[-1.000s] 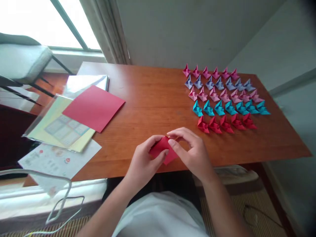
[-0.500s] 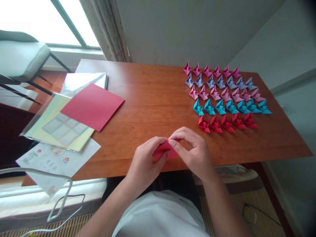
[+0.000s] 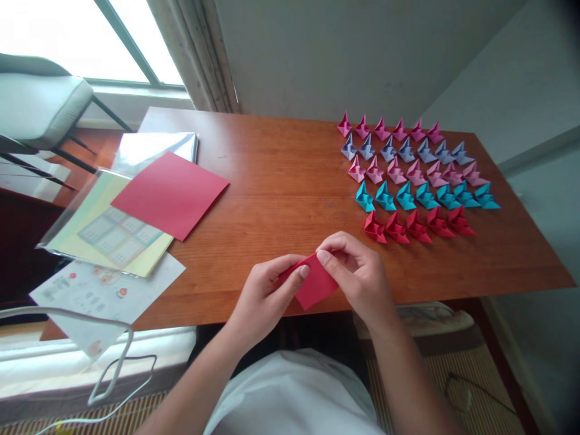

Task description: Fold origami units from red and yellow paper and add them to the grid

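A small folded piece of red paper is held between both my hands, close to the table's front edge. My left hand pinches its left side, thumb on the near face and fingers behind. At the top corner, my right hand grips the paper between thumb and forefinger, the other fingers curled. One corner of the paper points down toward me. To the right of the hands stands a row of red folded paper figures, with several more rows beyond it, such as turquoise ones.
At the left of the wooden table lies a pile: a stack of red paper, a clear packet with yellow sheets, and a white printed sheet overhanging the front edge. A chair stands by the window.
The red paper has tipped so its flat face shows more fully. My right thumb and forefinger have shifted slightly right along its top edge, and the left thumb has moved up.
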Tool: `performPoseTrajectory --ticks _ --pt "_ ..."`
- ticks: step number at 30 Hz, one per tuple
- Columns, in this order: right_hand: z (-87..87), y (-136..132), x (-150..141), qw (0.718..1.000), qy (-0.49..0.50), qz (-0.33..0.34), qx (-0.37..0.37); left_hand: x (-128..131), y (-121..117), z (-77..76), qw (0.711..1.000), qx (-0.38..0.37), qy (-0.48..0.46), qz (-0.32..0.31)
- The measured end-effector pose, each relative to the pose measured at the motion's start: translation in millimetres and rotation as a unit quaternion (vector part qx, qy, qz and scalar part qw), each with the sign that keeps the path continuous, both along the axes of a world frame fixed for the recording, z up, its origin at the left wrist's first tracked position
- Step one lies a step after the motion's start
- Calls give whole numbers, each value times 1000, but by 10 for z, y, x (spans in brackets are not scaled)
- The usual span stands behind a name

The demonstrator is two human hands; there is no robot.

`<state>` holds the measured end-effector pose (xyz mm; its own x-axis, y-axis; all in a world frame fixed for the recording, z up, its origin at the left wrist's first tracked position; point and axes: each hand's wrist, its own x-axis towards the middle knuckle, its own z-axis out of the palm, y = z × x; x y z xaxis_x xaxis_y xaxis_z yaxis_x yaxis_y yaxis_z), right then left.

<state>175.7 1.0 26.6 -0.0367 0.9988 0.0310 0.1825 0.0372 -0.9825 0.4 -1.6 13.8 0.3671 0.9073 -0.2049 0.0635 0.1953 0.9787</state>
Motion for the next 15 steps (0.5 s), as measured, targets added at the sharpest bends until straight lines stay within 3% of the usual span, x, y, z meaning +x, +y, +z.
performPoseTrajectory --ticks 15 --pt "-12 8 -13 1000 -5 6 -13 -3 9 -4 1000 -1 10 7"
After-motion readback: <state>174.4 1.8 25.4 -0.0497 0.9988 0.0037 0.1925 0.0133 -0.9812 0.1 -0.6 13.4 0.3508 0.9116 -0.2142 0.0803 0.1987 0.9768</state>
